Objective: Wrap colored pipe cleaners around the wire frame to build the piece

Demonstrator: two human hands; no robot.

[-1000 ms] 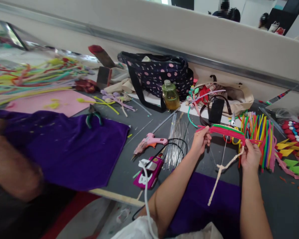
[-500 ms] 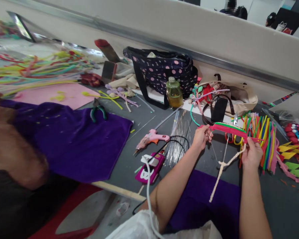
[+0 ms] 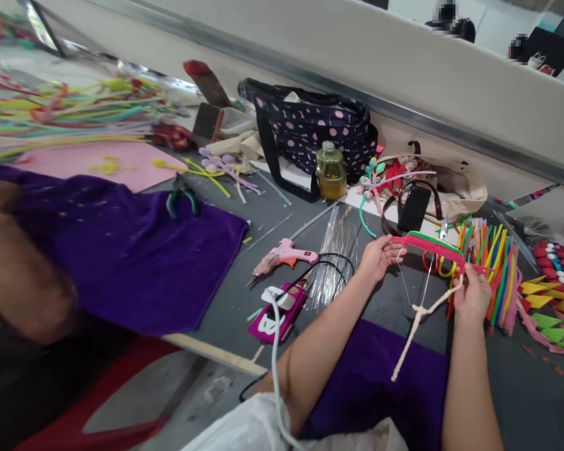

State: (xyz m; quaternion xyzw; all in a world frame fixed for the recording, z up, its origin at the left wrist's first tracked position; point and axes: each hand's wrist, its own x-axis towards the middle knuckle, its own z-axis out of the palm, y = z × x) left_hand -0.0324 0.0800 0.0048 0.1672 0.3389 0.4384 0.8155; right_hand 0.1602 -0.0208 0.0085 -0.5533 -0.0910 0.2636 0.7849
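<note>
A curved pink and green band of pipe cleaners (image 3: 435,246) spans the gap between my two hands. My left hand (image 3: 380,257) pinches its left end near a bare wire, its other fingers loosely curled. At the opposite end, my right hand (image 3: 472,291) is closed on the band's pink tip, where a cream branch meets it. Below hangs the forked cream-wrapped wire stem (image 3: 413,341), its lower end pointing down over a purple cloth (image 3: 380,376). Two thin bare wires run from the fork up toward the band.
Colourful pipe cleaners (image 3: 491,269) and scissors (image 3: 444,229) lie beyond my right hand. Left of my arms are a pink glue gun (image 3: 284,254), a purple phone-like case (image 3: 277,316), and wires (image 3: 331,269). Pliers (image 3: 182,199) rest on another purple cloth (image 3: 136,263) beside another person's arm (image 3: 23,269).
My left hand's fingers have spread slightly at the band's end. Both hands keep hold of the band. The camera view has shifted a little.
</note>
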